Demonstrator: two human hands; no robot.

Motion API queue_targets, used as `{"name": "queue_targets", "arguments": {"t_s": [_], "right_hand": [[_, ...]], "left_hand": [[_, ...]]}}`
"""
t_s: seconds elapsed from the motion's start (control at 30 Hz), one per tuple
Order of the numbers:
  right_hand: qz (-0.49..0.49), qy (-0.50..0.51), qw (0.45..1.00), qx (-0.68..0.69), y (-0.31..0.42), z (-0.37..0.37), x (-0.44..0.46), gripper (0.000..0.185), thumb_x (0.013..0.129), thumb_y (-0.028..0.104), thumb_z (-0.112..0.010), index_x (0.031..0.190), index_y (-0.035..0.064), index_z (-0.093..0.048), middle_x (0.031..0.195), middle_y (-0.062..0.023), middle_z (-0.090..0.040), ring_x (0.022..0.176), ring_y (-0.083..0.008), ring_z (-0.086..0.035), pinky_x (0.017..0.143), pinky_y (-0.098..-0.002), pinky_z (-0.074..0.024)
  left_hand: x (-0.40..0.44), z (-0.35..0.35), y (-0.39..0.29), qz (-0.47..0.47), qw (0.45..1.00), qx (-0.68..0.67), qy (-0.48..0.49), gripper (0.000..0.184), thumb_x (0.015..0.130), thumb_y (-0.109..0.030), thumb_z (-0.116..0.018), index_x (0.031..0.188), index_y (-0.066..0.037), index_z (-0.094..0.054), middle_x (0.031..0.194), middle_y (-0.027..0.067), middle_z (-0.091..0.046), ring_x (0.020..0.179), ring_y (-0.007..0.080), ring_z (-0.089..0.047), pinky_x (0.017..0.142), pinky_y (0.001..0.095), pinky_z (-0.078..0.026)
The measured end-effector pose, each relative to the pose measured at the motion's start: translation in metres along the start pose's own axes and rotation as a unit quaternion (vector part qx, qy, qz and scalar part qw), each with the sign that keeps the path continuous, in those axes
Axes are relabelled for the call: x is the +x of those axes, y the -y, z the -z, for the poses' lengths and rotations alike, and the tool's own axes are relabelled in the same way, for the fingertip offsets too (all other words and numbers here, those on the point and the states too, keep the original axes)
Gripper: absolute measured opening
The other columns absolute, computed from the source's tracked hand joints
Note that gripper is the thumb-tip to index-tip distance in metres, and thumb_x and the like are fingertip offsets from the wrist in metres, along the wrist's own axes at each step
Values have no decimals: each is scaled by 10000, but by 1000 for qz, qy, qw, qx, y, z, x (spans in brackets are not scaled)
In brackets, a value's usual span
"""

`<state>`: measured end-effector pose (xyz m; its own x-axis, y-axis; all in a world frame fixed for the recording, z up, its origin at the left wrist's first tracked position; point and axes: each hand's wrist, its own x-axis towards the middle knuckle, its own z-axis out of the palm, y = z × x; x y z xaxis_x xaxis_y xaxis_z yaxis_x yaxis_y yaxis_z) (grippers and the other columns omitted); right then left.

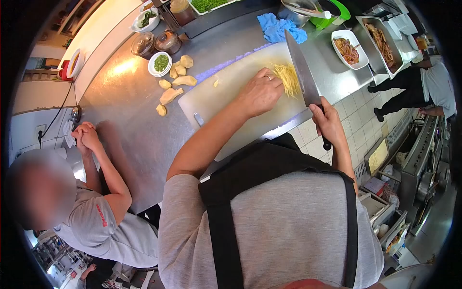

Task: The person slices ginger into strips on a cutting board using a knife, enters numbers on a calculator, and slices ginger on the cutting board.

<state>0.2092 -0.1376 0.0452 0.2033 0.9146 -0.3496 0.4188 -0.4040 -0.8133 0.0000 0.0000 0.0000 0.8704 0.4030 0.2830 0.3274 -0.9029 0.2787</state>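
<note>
My right hand (329, 121) is wrapped round the black handle of a large knife (302, 67). The broad blade points up and away, along the right side of a pile of thin yellow shreds (288, 81). On the pile's left side, my left hand (262, 91) has its fingers curled and pressed together against the shreds; a ring shows on one finger. Both the pile and my left hand are on a white cutting board (226, 108). Left of the board lie several peeled yellowish pieces (171, 95) on the steel counter (139, 144).
A small bowl of chopped green (161, 63) and lidded jars (167, 42) stand back left. A blue cloth (280, 29) lies behind the board. Right of it are a white dish (349, 50) and a steel tray (381, 45) of food. A co-worker (103, 212) leans at left; another person (438, 82) stands far right.
</note>
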Motion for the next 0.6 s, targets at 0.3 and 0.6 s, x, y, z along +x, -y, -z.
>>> {"name": "queue_targets", "arguments": {"t_s": [0.3, 0.6], "right_hand": [[30, 82, 987, -133, -8, -23, -4, 286, 964, 286, -576, 1032, 13, -528, 690, -239, -614, 624, -399, -627, 584, -453, -476], [90, -37, 974, -207, 17, -7, -11, 278, 925, 259, -616, 1105, 56, -557, 764, -252, -644, 772, -435, -642, 665, -503, -494]], "left_hand": [[-59, 20, -1, 192, 956, -86, -205, 120, 860, -129, -631, 900, -35, -694, 977, 97, -674, 936, 298, -619, 869, 410, -474], [-47, 23, -19, 200, 941, -145, -230, 118, 868, -98, -641, 930, -19, -702, 992, 112, -672, 933, 298, -618, 841, 390, -491]]}}
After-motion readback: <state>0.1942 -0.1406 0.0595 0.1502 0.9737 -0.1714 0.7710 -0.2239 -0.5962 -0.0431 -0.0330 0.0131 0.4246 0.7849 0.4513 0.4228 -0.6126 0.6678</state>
